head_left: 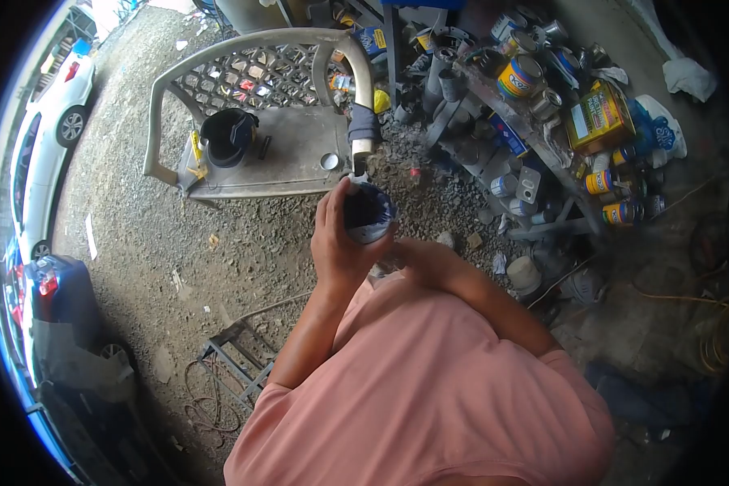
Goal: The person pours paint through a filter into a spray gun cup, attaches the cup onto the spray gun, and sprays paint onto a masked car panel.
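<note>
My left hand (336,235) is closed around the left side of a small open paint cup (370,231). The cup is tilted so its dark inside faces me, with grey-blue smears on its wall. A greyish metal part shows just above its rim; its kind is unclear. Low against the cup's right side is my right hand (398,253), its fingers mostly hidden, so its grip does not show. Just beyond the cup stands a plastic bench (300,166) with a lattice back. On its seat sit a dark bucket (225,139) and a small round white lid (329,161).
To the right, a rack (535,154) is crowded with paint cans (520,77) and a yellow rectangular tin (599,117). A metal frame (239,356) lies on the gravel at lower left near a hose (211,417). Parked cars, including a white car (57,138), line the left.
</note>
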{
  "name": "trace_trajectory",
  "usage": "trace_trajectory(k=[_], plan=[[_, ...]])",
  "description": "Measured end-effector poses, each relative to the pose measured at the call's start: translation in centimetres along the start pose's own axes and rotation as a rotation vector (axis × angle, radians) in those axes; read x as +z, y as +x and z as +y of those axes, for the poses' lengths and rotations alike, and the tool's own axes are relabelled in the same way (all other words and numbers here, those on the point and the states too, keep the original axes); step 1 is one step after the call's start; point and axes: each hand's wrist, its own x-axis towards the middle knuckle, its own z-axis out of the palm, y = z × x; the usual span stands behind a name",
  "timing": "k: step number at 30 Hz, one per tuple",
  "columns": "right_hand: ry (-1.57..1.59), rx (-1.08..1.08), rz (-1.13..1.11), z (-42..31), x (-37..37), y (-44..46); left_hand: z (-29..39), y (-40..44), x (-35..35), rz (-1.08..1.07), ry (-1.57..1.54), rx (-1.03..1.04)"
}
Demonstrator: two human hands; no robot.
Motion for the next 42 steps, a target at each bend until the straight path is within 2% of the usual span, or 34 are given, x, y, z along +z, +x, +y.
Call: trace_trajectory(k=[3,6,10,24,27,30,36,39,42], plan=[[0.006,-0.046,0.055,0.3,0.2,0.3,-0.1,0.3,-0.1,-0.001,-0.007,0.006],[-0.037,0.066,0.021,-1.3,-1.3,0.0,-0.5,0.5,0.3,0.005,-0.011,0.021],[-0.026,-0.054,0.076,0.6,0.0,0.3,0.4,0.8,0.1,-0.005,-0.011,0.011],[-0.030,-0.035,0.108,0.5,-0.9,0.1,0.1,1.1,0.7,0.026,0.014,0.063],[-0.002,-0.095,0.127,-0.1,-1.5,-0.4,0.4,0.9,0.5,0.012,0.013,0.041],[-0.032,0.009,0.089,0.1,-1.2,0.1,0.0,0.9,0.8,0.015,0.001,0.035],[0.009,-0.058,0.088,0.5,-1.2,-0.1,0.6,0.8,0.6,0.015,0.025,0.065],[-0.038,0.045,0.066,-0.2,-1.6,-0.1,0.1,0.9,0.9,0.014,0.005,0.068],[0.013,-0.059,0.108,0.1,-1.4,-0.4,0.7,0.6,0.6,0.017,0.009,0.082]])
